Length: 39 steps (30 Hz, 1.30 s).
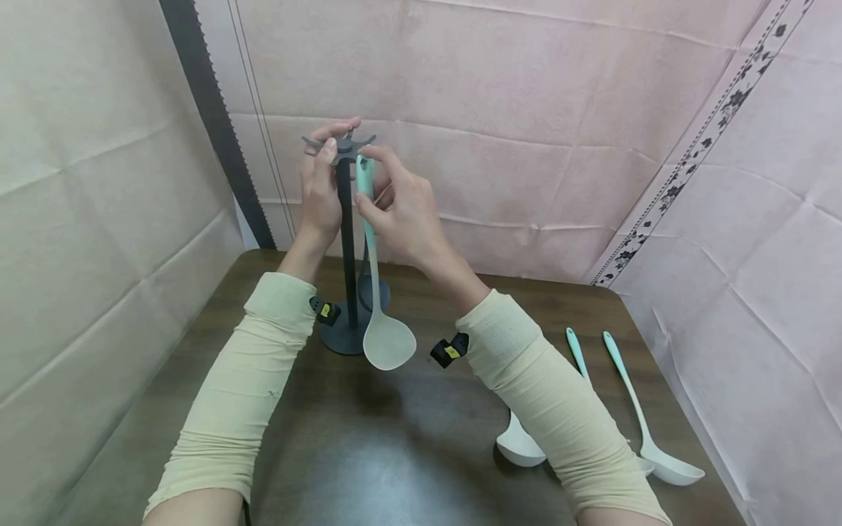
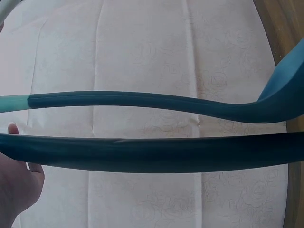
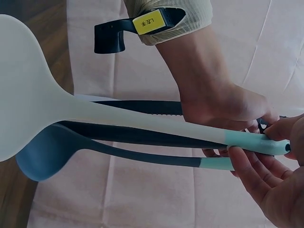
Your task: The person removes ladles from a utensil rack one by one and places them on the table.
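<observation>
My right hand [image 1: 411, 215] pinches the mint-green handle of a white ladle [image 1: 389, 343], which hangs bowl down beside a dark utensil stand [image 1: 346, 241]. The handle's holed end is up by the stand's hooks. My left hand [image 1: 320, 197] grips the top of the stand, its thumb and fingers about the hooked crown. Behind the white ladle a blue ladle [image 3: 42, 154] hangs by the stand, its mint-green handle end partly covered by fingers. In the left wrist view the dark pole [image 2: 156, 154] runs below the blue ladle's handle [image 2: 118, 98].
On the right of the wooden table [image 1: 316, 438] lie more white utensils with mint-green handles. One ladle [image 1: 520, 446] is partly under my right sleeve, and a spoon-like one [image 1: 674, 467] lies farther right. Pale cloth [image 1: 493, 168] hangs behind and on both sides.
</observation>
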Motion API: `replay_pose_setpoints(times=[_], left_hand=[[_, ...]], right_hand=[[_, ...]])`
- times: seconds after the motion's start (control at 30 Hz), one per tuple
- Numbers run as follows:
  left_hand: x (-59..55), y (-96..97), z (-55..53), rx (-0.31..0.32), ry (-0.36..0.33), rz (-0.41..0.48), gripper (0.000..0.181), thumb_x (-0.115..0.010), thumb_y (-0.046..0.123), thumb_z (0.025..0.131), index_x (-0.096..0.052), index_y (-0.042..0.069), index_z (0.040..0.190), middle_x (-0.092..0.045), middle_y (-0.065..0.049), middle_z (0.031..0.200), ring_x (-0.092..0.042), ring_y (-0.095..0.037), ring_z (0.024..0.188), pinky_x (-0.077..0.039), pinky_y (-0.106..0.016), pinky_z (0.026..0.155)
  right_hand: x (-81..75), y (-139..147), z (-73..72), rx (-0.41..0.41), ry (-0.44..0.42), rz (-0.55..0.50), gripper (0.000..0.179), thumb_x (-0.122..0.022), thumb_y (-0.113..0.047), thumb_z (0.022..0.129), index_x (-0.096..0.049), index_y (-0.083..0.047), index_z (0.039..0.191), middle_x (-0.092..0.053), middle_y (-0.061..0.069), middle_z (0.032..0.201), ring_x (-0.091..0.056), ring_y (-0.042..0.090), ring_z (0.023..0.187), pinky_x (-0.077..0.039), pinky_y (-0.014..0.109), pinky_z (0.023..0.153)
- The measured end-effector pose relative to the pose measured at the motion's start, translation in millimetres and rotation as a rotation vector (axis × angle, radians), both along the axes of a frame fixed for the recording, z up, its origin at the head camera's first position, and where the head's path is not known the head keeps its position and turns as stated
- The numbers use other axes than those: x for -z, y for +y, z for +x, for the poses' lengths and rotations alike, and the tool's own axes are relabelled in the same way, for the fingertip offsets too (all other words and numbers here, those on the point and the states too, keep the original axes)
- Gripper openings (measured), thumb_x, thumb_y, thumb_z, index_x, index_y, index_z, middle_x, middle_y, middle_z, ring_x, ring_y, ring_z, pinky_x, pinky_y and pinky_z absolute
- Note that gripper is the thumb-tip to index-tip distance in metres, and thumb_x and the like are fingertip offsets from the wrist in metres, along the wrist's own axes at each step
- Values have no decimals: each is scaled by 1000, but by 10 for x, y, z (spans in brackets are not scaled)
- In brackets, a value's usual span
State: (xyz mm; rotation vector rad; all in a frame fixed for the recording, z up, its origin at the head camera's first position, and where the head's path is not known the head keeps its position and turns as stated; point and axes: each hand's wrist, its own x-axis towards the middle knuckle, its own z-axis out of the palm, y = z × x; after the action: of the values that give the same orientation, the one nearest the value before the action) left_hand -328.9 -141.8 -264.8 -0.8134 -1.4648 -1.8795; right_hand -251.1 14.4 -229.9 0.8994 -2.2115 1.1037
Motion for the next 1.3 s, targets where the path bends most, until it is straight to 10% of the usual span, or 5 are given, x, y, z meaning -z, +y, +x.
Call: replay_pose_setpoints(times=[0.5,1.3], left_hand=[[-124,58,258,-11,3,-8,42,-31,20,107,-57,2,135,-58,-15,151,-44,-27,146,-36,-37,114],[-63,50,180,-14,11,2,43,-31,21,106,-57,3,135,-58,-13,150,-48,-27,140,-41,-36,100]], right_hand=[[-3,21,14,-7,7,-8,51,-70,-13,100,-54,-12,148,-69,2,84,-68,10,69,-58,25,69],[5,40,40,6,30,-3,53,-71,-11,99,-55,-10,149,-69,4,85,-68,11,70,-58,24,71]])
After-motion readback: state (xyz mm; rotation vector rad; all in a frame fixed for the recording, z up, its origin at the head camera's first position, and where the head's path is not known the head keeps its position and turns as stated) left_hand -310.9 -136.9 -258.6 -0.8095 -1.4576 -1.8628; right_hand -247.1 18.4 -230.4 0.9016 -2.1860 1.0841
